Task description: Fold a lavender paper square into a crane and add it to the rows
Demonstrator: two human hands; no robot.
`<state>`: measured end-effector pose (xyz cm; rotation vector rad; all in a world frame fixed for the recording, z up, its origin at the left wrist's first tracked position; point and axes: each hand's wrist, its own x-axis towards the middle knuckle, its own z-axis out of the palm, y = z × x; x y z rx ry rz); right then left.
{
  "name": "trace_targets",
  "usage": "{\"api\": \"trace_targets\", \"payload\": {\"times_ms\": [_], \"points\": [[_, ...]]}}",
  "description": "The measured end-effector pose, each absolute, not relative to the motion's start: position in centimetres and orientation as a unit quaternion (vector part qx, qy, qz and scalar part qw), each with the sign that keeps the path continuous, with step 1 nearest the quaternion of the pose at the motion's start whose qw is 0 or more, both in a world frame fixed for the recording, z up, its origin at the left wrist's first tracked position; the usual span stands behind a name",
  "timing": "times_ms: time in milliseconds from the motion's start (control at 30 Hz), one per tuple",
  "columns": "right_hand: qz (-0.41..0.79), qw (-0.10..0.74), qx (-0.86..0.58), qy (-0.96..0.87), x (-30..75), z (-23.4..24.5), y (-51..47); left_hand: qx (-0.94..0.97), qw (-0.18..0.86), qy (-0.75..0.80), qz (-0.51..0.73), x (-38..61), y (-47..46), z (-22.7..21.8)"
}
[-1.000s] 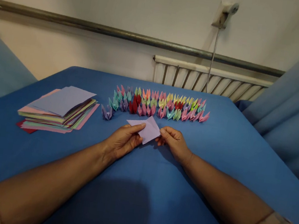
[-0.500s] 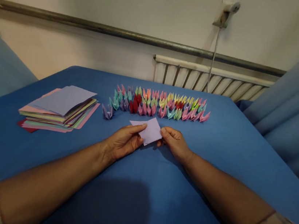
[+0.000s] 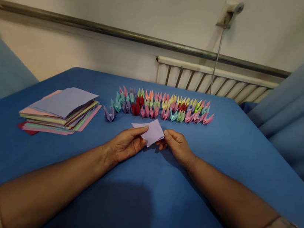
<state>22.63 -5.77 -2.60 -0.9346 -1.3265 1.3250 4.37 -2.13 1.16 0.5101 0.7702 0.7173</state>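
Observation:
A folded lilac paper (image 3: 152, 131) lies just above the blue table (image 3: 142, 187), held from both sides. My left hand (image 3: 125, 144) pinches its left edge with thumb on top. My right hand (image 3: 177, 145) grips its right corner with curled fingers. Beyond the paper stand rows of several small folded paper figures (image 3: 164, 106) in pink, red, green, yellow and purple. One purple figure (image 3: 109, 114) stands apart at the left end of the rows.
A stack of coloured paper sheets (image 3: 61, 111) lies at the left of the table, lilac sheet on top. A radiator (image 3: 215, 81) and a metal rail (image 3: 96, 28) run along the wall behind. Blue fabric (image 3: 302, 100) rises at the right.
The lilac paper has shifted a little between my fingers and its right flap sits lower. Both hands stay in nearly the same place.

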Motion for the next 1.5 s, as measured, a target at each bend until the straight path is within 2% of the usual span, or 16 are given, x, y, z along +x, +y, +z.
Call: {"api": "trace_targets", "payload": {"times_ms": [433, 667, 1000, 1500], "points": [[0.551, 0.536, -0.384, -0.512, 22.88, -3.12, -5.49, 0.391, 0.735, 0.413, 0.369, 4.53, -2.76, 0.44], [0.552, 0.557, -0.374, -0.496, 22.67, -3.07, -5.44, 0.358, 0.769, 0.400, 0.348, 4.44, -2.70, 0.44], [0.541, 0.534, -0.382, -0.526, 22.75, -3.17, -5.52, 0.297, 0.789, 0.392, 0.367, 4.58, -2.44, 0.97], [0.527, 0.529, -0.376, -0.548, 22.95, -3.21, -5.64, 0.379, 0.724, 0.421, 0.394, 4.62, -2.68, 0.53]]}}
